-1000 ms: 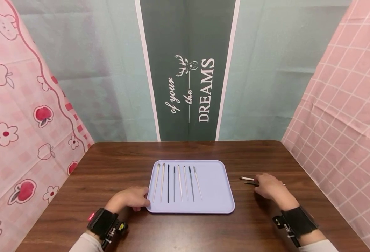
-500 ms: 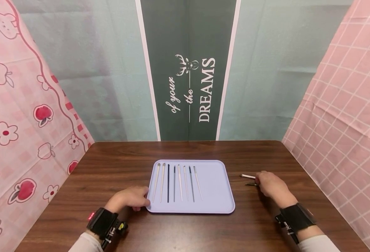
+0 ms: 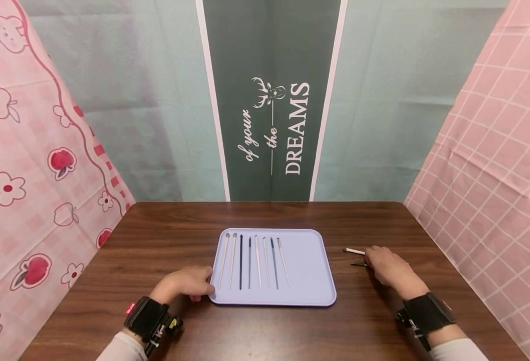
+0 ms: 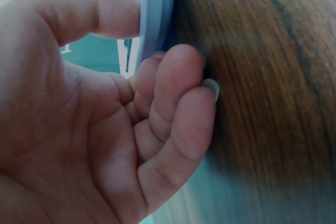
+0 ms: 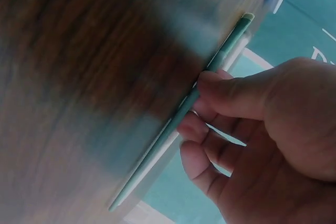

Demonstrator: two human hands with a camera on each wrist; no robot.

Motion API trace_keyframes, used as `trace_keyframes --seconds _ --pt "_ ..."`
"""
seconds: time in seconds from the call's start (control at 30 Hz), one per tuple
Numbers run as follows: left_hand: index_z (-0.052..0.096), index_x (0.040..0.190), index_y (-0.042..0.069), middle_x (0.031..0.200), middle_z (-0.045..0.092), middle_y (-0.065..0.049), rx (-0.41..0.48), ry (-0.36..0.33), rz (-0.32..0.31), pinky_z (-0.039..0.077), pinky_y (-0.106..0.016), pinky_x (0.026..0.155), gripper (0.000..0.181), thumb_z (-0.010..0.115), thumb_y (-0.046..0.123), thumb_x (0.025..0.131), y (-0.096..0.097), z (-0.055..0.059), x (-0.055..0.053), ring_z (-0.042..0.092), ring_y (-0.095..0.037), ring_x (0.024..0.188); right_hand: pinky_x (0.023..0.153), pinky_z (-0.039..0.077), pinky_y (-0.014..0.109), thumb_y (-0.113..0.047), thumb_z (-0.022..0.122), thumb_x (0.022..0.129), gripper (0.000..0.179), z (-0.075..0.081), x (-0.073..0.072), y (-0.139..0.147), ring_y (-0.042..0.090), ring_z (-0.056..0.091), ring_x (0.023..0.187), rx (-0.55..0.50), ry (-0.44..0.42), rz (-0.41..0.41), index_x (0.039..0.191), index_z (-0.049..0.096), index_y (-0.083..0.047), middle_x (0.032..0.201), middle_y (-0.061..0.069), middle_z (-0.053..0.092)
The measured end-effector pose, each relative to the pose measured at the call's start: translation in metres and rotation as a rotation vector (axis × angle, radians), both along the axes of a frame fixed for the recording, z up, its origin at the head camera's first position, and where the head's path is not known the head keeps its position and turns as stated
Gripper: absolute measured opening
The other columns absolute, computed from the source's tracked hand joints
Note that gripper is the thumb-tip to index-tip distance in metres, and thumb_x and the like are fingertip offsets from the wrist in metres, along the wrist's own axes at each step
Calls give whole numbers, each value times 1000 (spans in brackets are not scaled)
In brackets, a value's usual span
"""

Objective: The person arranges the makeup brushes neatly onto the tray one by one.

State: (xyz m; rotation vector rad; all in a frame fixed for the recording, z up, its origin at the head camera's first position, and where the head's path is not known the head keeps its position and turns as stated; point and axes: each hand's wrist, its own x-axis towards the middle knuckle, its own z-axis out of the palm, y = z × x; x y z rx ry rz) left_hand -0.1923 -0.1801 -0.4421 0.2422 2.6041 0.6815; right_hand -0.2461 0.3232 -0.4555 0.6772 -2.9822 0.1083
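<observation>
A pale lilac tray lies on the wooden table, with several slim makeup brushes side by side across its left and middle. At the tray's near left corner my left hand holds the rim, thumb on top and the other fingers curled beside and below it. To the right of the tray, my right hand pinches a white-handled makeup brush. Close along it lies a dark green brush, which the thumb overlaps in the right wrist view. The hand hides their handles in the head view.
The brown wooden table extends around the tray. Behind it hangs a green curtain with white lettering. Pink patterned cloths stand at the left and right.
The white brush has swung a little, its tip end tilting away from the dark brush, as my right hand closed on it. My left hand and the tray have stayed in place.
</observation>
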Motion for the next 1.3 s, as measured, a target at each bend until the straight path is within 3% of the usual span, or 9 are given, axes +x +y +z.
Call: trace_keyframes --seconds 0.3,0.67,0.93,1.3 --pt "54 84 9 66 59 -5 -4 -2 -8 50 -29 50 16 69 14 82 -1 0 1 58 -17 54 61 47 45 7 63 87 24 5 2 -5 29 56 72 -26 75 59 84 46 -10 76 3 48" --pt "54 84 10 66 59 -4 8 -1 -14 50 -29 50 15 68 15 83 -1 0 1 58 -16 54 65 49 41 10 62 86 21 16 1 -20 25 58 76 -121 54 87 87 54 -9 79 1 52" --pt "54 84 10 66 59 -5 -5 -4 -6 50 -30 51 16 69 16 83 -1 0 0 58 -17 55 67 52 41 2 70 87 12 18 0 -29 25 62 78 -123 32 46 89 61 -6 83 4 58" --pt "54 83 10 65 59 -5 -20 5 -10 50 -29 50 16 69 16 83 0 2 0 58 -17 54 63 51 41 -4 70 87 4 25 -10 -48 22 60 72 -171 -22 -20 89 67 -1 78 6 63"
